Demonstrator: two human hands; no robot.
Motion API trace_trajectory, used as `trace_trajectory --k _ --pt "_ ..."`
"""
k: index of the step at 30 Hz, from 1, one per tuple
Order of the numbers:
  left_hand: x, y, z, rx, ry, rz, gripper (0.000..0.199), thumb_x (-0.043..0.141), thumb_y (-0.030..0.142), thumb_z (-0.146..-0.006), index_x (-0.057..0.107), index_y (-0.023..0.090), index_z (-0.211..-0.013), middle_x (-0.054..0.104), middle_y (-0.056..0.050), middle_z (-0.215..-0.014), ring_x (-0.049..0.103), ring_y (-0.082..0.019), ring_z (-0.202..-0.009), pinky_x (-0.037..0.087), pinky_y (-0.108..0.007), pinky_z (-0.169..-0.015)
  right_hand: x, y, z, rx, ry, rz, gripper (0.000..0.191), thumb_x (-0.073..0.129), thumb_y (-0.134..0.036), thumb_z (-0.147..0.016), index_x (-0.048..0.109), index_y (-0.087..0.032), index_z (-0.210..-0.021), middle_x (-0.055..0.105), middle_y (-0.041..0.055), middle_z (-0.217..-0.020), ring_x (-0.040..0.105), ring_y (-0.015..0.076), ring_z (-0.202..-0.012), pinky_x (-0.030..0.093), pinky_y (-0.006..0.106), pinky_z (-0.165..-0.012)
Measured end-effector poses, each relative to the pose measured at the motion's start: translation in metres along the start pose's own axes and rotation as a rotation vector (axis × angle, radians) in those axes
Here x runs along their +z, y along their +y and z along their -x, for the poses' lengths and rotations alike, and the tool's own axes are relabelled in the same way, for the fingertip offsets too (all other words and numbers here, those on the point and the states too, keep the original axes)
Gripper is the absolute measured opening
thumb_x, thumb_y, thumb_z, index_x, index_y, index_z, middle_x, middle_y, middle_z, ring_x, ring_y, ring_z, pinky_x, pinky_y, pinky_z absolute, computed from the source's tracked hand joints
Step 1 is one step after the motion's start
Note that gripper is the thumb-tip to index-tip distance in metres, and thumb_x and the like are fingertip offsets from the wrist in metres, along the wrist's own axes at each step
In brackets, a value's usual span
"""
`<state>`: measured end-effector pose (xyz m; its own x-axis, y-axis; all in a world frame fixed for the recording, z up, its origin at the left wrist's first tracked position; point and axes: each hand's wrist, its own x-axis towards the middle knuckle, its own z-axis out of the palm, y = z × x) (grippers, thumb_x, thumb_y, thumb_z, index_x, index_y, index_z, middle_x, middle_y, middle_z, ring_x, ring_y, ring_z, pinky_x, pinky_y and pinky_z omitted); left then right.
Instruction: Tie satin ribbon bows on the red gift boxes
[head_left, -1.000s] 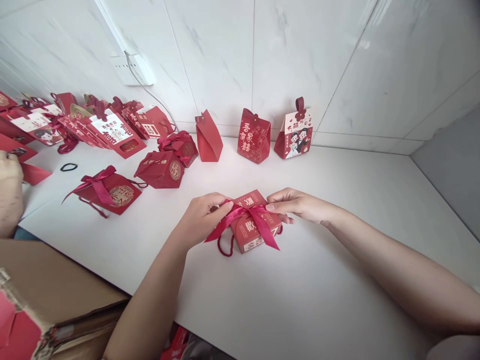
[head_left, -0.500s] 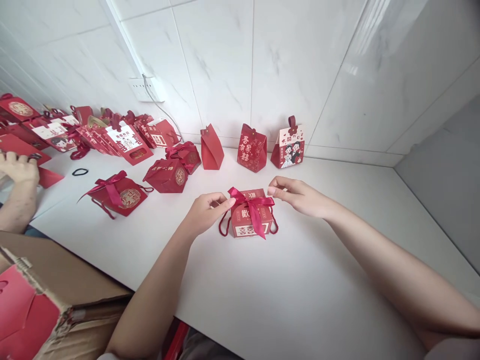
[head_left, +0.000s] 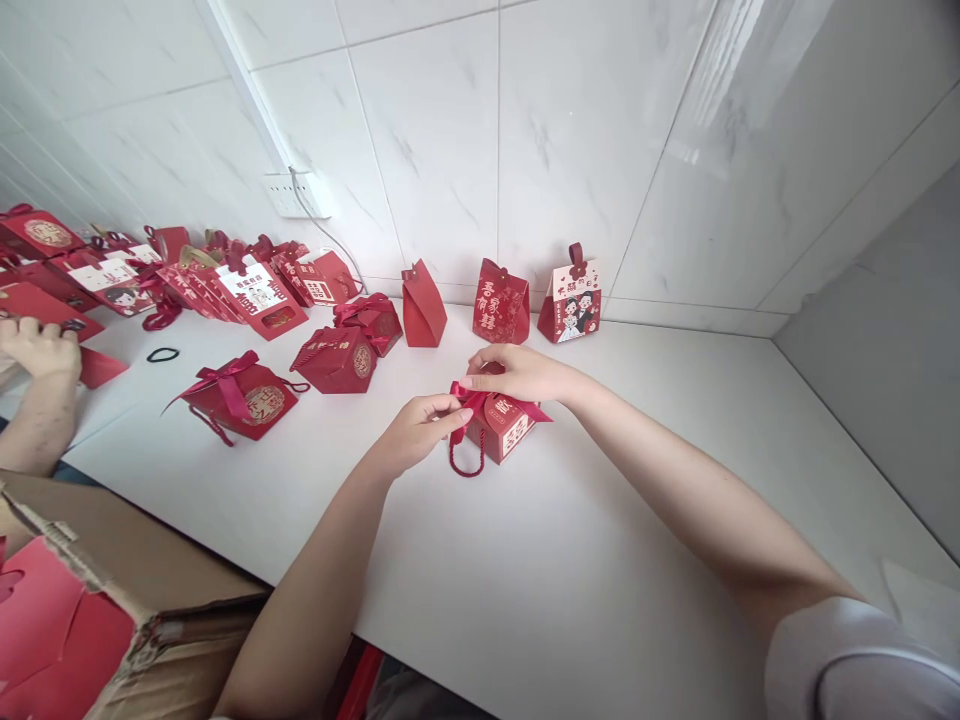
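A small red gift box (head_left: 504, 435) with white-framed characters stands on the white table, turned at an angle. A magenta satin ribbon (head_left: 534, 411) is tied across its top, and a dark red cord handle (head_left: 467, 473) hangs from its left side. My left hand (head_left: 414, 432) pinches the ribbon at the box's left edge between thumb and fingers. Reaching over the top from the right, my right hand (head_left: 514, 375) has its thumb and bent fingers closed at the ribbon's bow; its palm hides part of the box.
Behind, three folded boxes stand along the tiled wall, including a red one (head_left: 424, 306). To the left are a ribboned box (head_left: 247, 405), a black loop (head_left: 163, 354) and many more red boxes. A co-worker's hand (head_left: 41, 350) and an open carton (head_left: 150, 570) are at far left.
My right hand has moved left onto the ribbon. The gift box has turned, so its front faces more to the right. My left hand now pinches the ribbon's left part.
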<state>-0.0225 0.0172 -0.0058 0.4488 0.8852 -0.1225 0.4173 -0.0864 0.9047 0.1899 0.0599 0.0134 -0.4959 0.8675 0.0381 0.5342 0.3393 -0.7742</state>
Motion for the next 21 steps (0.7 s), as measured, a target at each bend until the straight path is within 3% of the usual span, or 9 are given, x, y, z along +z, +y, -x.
trace_trajectory --k 4,7,10,13,18,21 --pt "-0.001 -0.001 -0.002 0.010 -0.011 -0.018 0.039 0.055 0.051 -0.087 0.049 0.017 -0.069 0.042 0.001 -0.069 0.038 -0.012 -0.063 0.030 -0.026 -0.059 -0.003 -0.003 0.003 0.087 -0.022 0.094 0.039 0.067 -0.059 -0.078 0.068 -0.022 -0.088 0.071 0.0054 -0.094 0.063 0.0243 -0.091 0.045 0.033 -0.077" --pt "0.001 0.001 -0.002 0.011 -0.047 -0.002 0.040 0.055 0.051 -0.087 0.047 0.017 -0.067 0.038 0.002 -0.066 0.035 -0.011 -0.061 0.028 -0.026 -0.058 0.000 0.002 0.007 0.021 -0.020 0.001 0.032 0.069 -0.053 -0.078 0.069 -0.021 -0.084 0.072 0.0054 -0.091 0.064 0.0219 -0.086 0.046 0.032 -0.076" --pt "0.003 0.003 0.000 0.012 -0.068 0.018 0.040 0.055 0.051 -0.087 0.048 0.017 -0.068 0.038 0.003 -0.066 0.035 -0.011 -0.060 0.028 -0.026 -0.057 0.004 0.013 0.009 -0.066 0.055 -0.169 0.030 0.068 -0.048 -0.080 0.067 -0.018 -0.076 0.070 0.0036 -0.079 0.062 0.0170 -0.073 0.047 0.029 -0.069" --pt "0.003 0.004 0.001 0.013 -0.084 0.023 0.040 0.054 0.051 -0.088 0.050 0.017 -0.069 0.041 0.002 -0.066 0.038 -0.011 -0.061 0.029 -0.026 -0.057 0.006 0.025 0.012 -0.041 0.154 -0.262 0.035 0.068 -0.051 -0.079 0.064 -0.017 -0.072 0.066 0.0023 -0.069 0.057 0.0141 -0.062 0.044 0.028 -0.060" --pt "0.001 0.001 0.000 0.013 -0.141 0.074 0.035 0.057 0.047 -0.087 0.057 0.016 -0.071 0.053 -0.002 -0.073 0.047 -0.014 -0.068 0.036 -0.028 -0.064 0.010 0.037 0.020 -0.039 0.283 -0.274 0.038 0.066 -0.054 -0.081 0.060 -0.018 -0.073 0.064 0.0017 -0.069 0.054 0.0134 -0.062 0.042 0.026 -0.058" --pt "0.000 -0.001 -0.001 -0.035 -0.162 0.073 0.035 0.057 0.047 -0.086 0.057 0.017 -0.070 0.054 -0.001 -0.074 0.048 -0.015 -0.070 0.037 -0.029 -0.066 0.013 0.040 0.023 -0.040 0.296 -0.252 0.038 0.065 -0.055 -0.082 0.059 -0.018 -0.074 0.066 0.0028 -0.074 0.056 0.0144 -0.064 0.043 0.027 -0.060"
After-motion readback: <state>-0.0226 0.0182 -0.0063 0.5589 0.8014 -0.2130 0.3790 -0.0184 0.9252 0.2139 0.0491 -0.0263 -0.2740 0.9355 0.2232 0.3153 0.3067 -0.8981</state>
